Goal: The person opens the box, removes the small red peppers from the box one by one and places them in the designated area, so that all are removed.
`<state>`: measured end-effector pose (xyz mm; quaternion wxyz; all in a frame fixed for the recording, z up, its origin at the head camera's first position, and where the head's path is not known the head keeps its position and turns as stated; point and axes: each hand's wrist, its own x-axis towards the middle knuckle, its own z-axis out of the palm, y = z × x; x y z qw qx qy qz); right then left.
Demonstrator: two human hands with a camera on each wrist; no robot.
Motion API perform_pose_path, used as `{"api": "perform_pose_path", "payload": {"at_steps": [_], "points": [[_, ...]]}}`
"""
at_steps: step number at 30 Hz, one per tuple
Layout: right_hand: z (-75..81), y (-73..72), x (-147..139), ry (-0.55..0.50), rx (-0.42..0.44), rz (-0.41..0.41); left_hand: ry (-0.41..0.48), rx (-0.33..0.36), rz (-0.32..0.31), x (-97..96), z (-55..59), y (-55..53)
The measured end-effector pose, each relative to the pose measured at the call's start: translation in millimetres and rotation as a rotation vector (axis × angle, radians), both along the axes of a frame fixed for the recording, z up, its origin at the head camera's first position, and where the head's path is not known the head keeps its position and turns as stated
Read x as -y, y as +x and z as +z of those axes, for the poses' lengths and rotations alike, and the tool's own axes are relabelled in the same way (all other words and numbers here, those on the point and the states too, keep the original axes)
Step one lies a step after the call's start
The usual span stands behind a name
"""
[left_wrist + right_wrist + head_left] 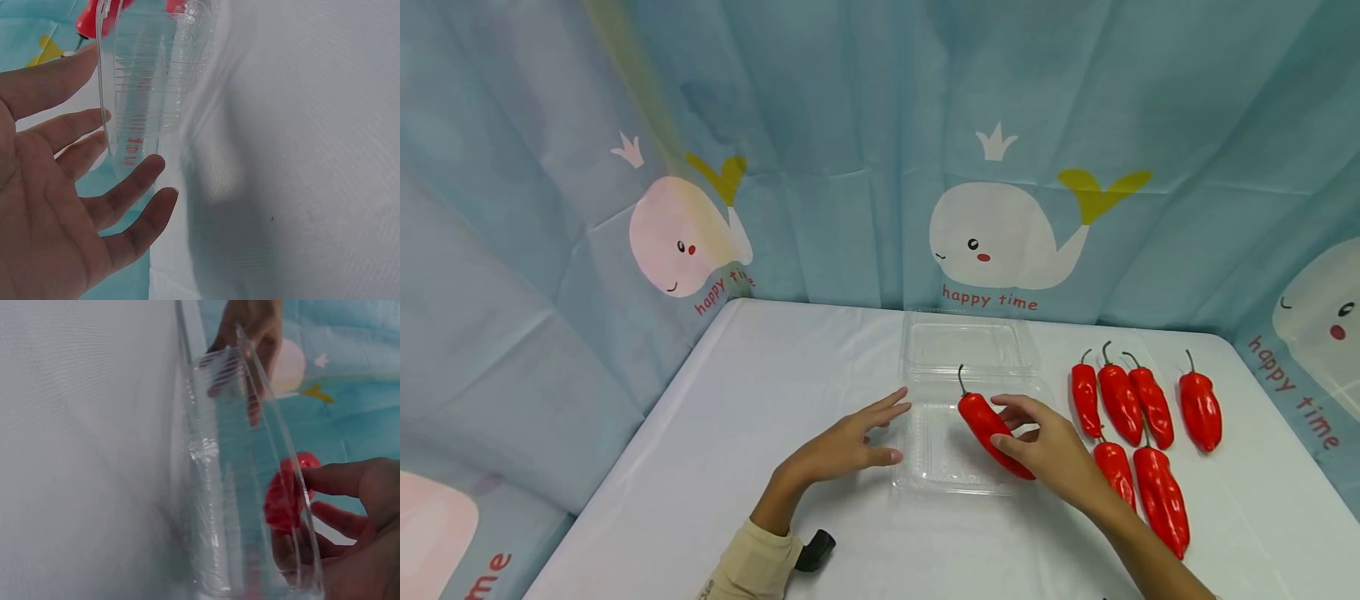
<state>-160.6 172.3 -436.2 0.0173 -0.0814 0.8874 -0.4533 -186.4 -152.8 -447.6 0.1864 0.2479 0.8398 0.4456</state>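
Observation:
A clear plastic clamshell box lies with its lid folded back toward the curtain. Over its base, my right hand pinches a red chili pepper between thumb and fingers, stem pointing away from me. Seen through the box wall in the right wrist view, the pepper shows its rounded red end. My left hand is beside the box's left edge with spread fingers, holding nothing. In the left wrist view, its fingertips are close to the box wall; I cannot tell whether they touch.
Several red peppers lie on the right of the white-covered table, one set apart at the far right. A black object is by the left sleeve. A blue curtain with whale prints stands behind the table.

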Motion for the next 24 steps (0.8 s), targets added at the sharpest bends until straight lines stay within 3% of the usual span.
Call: {"api": "perform_pose_path", "payload": {"at_steps": [7, 14, 24], "points": [[12.2, 8.8, -14, -0.021, -0.071, -0.060, 0.010, 0.002, -0.002, 2.6, 2.3, 1.6], [24.7, 21.8, -38, -0.018, -0.055, -0.074, 0.012, 0.001, -0.002, 2.1, 1.3, 1.4], [24.4, 35.1, -76, 0.061, -0.048, -0.143, 0.008, -0.036, -0.030, 1.5, 1.4, 0.8]]}}
